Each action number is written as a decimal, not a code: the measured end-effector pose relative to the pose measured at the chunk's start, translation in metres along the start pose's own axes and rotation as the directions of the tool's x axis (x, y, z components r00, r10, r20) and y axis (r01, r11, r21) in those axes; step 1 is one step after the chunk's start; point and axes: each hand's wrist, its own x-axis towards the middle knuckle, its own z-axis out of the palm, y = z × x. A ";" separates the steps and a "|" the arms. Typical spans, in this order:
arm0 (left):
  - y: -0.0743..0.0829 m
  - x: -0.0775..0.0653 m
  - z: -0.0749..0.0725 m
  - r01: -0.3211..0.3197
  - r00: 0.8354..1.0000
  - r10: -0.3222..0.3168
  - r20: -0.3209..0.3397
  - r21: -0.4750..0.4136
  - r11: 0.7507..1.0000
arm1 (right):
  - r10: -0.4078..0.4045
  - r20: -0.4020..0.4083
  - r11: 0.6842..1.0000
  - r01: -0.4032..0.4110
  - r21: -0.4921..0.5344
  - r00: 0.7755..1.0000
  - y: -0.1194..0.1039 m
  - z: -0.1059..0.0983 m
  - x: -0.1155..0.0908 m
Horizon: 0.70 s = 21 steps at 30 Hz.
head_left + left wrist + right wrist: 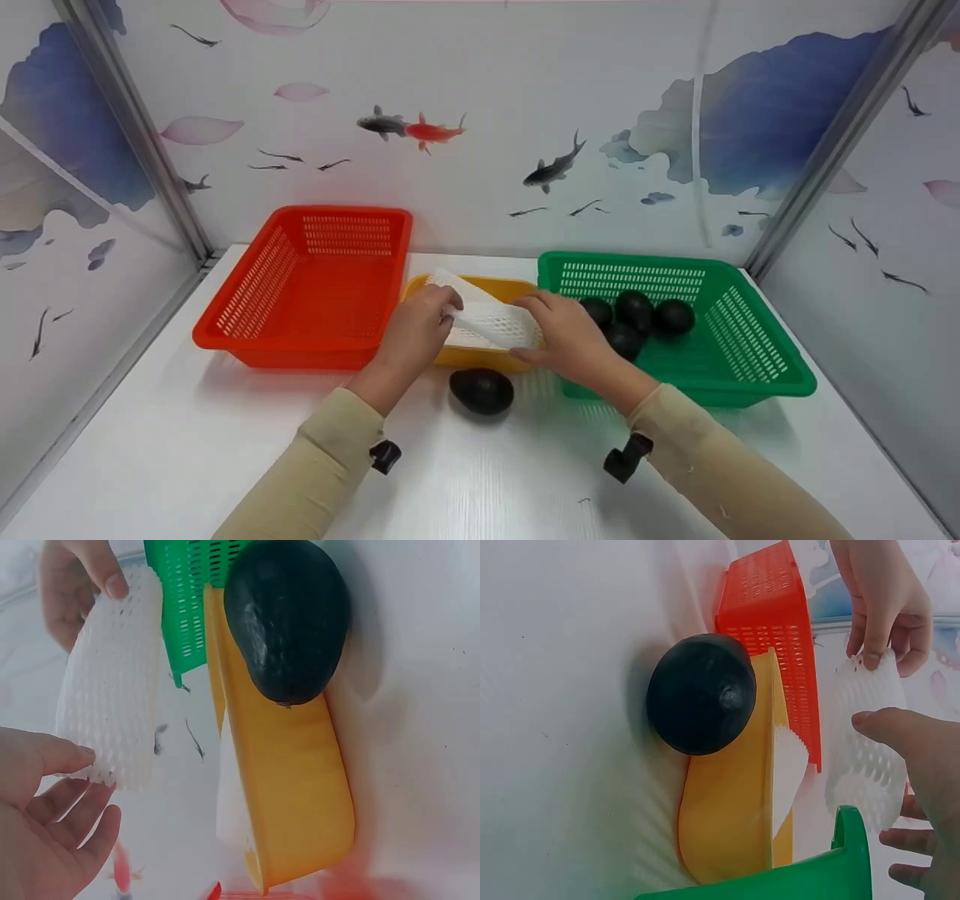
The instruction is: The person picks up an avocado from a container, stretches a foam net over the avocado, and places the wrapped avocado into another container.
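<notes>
A white foam net sleeve (499, 321) hangs between both hands over the yellow basket (416, 285). My left hand (420, 322) pinches one end between thumb and fingers; in the left wrist view its lower fingers stand apart from the mesh. My right hand (566, 334) holds the other end, thumb on the near side; in the right wrist view the fingers (911, 840) reach behind the sleeve. More white foam netting (786, 772) lies in the yellow basket. A dark, glossy, egg-shaped fruit (482, 391) rests on the table in front of that basket, touched by neither hand.
A red basket (300, 345) stands at the left with bare inside walls. The green basket (750, 390) at the right holds several dark round fruits (634, 311), partly behind my right hand. Printed wall panels (480, 187) enclose the white table (480, 480) at the back and sides.
</notes>
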 end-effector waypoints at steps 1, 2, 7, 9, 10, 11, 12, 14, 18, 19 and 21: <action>0.001 -0.002 -0.001 0.001 1.000 -0.001 0.003 -0.004 1.000 | -0.002 0.014 1.000 0.001 0.013 1.000 -0.001 0.000 0.000; 0.001 -0.003 -0.002 0.007 1.000 -0.007 0.008 -0.015 1.000 | 0.004 0.028 1.000 -0.005 0.028 1.000 -0.001 0.000 -0.001; 0.002 -0.011 -0.008 0.055 0.998 -0.052 0.034 -0.105 0.993 | 0.020 0.092 0.993 -0.031 0.113 0.996 -0.009 0.001 -0.005; 0.002 -0.014 -0.011 0.064 0.997 -0.059 0.043 -0.127 0.990 | 0.017 0.099 0.992 -0.030 0.124 0.995 -0.012 0.000 -0.006; 0.002 -0.015 -0.012 0.066 0.997 -0.060 0.050 -0.130 0.989 | 0.016 0.098 0.991 -0.028 0.130 0.995 -0.014 0.000 -0.007; 0.002 -0.017 -0.013 0.065 0.997 -0.058 0.058 -0.129 0.989 | 0.017 0.096 0.991 -0.029 0.132 0.995 -0.016 0.000 -0.007; 0.001 -0.018 -0.014 0.058 0.997 -0.050 0.066 -0.116 0.992 | 0.014 0.095 0.991 -0.027 0.132 0.995 -0.017 0.000 -0.008; 0.002 -0.021 -0.015 0.022 0.997 -0.016 0.081 -0.063 0.998 | 0.009 0.091 0.991 -0.021 0.132 0.996 -0.021 -0.001 -0.008; 0.002 -0.025 -0.014 -0.097 0.991 0.086 0.105 0.095 0.991 | -0.013 0.088 0.991 0.002 0.130 0.996 -0.026 -0.001 -0.009; 0.002 -0.026 -0.013 -0.128 0.987 0.113 0.110 0.136 0.982 | -0.024 0.086 0.992 0.012 0.128 0.996 -0.027 -0.001 -0.010; 0.002 -0.028 -0.010 -0.177 0.980 0.154 0.122 0.211 0.961 | -0.051 0.077 0.991 0.041 0.130 0.996 -0.028 0.001 -0.011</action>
